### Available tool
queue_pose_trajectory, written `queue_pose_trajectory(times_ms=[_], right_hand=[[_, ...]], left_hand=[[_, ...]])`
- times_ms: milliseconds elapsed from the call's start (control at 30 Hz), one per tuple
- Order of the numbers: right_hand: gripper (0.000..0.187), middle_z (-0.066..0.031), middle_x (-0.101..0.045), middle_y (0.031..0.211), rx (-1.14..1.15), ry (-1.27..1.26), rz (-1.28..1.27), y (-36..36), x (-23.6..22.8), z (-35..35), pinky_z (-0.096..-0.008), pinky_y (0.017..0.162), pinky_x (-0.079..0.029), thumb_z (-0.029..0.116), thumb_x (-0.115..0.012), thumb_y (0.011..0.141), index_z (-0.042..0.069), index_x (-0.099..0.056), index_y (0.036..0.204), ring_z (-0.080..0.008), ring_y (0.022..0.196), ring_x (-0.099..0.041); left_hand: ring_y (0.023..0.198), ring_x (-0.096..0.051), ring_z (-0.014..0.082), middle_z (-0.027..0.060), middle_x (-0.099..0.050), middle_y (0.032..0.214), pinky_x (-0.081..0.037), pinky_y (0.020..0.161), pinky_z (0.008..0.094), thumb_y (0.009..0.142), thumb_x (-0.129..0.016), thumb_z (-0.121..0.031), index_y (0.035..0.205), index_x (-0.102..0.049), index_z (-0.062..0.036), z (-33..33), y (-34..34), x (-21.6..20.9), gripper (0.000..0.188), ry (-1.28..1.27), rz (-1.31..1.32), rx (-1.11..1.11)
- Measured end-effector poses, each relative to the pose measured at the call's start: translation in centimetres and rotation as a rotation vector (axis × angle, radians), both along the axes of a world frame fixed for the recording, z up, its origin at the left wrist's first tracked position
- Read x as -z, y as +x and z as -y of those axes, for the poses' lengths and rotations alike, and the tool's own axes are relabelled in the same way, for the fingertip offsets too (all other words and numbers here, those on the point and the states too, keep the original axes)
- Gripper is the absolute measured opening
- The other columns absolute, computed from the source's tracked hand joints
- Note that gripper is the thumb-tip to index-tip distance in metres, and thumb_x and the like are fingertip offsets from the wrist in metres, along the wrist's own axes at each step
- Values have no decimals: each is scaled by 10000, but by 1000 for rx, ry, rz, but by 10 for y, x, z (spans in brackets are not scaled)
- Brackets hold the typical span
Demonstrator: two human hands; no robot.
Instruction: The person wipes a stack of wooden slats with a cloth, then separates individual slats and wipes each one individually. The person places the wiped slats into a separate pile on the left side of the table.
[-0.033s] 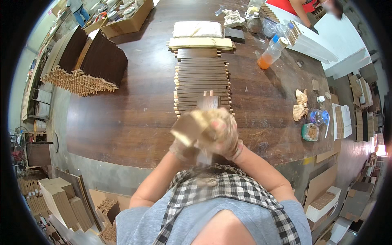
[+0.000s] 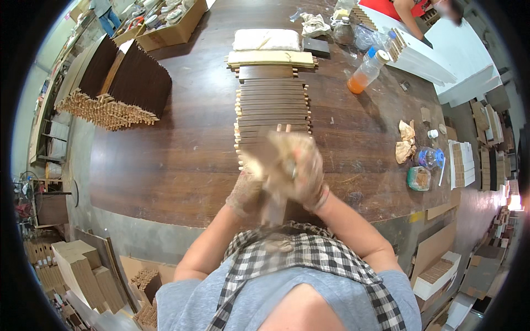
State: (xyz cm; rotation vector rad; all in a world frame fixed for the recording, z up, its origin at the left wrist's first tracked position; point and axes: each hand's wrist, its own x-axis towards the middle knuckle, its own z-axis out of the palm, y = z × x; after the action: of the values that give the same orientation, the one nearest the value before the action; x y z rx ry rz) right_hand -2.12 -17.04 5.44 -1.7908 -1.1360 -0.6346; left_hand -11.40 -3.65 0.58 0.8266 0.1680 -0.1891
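Both my hands are gloved and close together in front of my apron at the table's near side. A brown wooden slat (image 2: 273, 211) runs lengthwise between them, two pale dowel pegs showing at its far end. My left hand (image 2: 244, 192) is closed around the slat from the left, its fingers partly hidden. My right hand (image 2: 309, 168) is closed over a brown and cream piece (image 2: 261, 150), pressed on the slat and too smeared by motion to name. Just beyond lies a row of dark slats (image 2: 273, 105) with dowel ends on both sides.
Stacked dowelled slats (image 2: 135, 77) stand at left on the table (image 2: 182, 182). Beyond the row are pale slats (image 2: 270, 58) and a white bundle (image 2: 268, 39). A bottle of orange liquid (image 2: 358, 83), rags (image 2: 406, 142) and a jar (image 2: 419, 179) lie right. A co-worker's arm (image 2: 411, 25) reaches over white panels.
The brown and cream piece has shifted slightly away from me and turned, with my right hand. My left hand and the slat have moved only a little.
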Motion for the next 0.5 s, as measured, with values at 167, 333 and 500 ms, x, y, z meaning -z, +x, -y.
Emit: queue_pose_trajectory(times_ms=[167, 333, 500], right_hand=[[333, -109, -551, 1005, 14, 395, -387, 84, -8, 0, -319, 659, -550, 198, -714, 932, 43, -496, 1130, -158, 819, -597], [362, -77, -626, 974, -51, 53, 36, 8, -10, -14, -365, 712, -563, 254, -793, 819, 53, -632, 1073, -236, 871, -642], [633, -179, -602, 1136, -280, 59, -218, -35, -6, -15, -449, 801, -529, 354, -830, 781, 14, -561, 1242, -358, 962, -641]], left_hand=[[986, -648, 97, 0, -679, 1145, -562, 844, 274, 965, -692, -299, 1415, -512, -48, 24, -2, -31, 546, -118, -174, -89], [1097, -604, 135, 28, -608, 1258, -522, 962, 309, 944, -681, -337, 1526, -345, -30, 17, 5, 10, 739, -246, -1, -189], [1048, -610, 173, 79, -647, 1125, -455, 978, 343, 869, -678, -407, 1338, -550, -38, 4, 8, 56, 611, -81, 82, -293]])
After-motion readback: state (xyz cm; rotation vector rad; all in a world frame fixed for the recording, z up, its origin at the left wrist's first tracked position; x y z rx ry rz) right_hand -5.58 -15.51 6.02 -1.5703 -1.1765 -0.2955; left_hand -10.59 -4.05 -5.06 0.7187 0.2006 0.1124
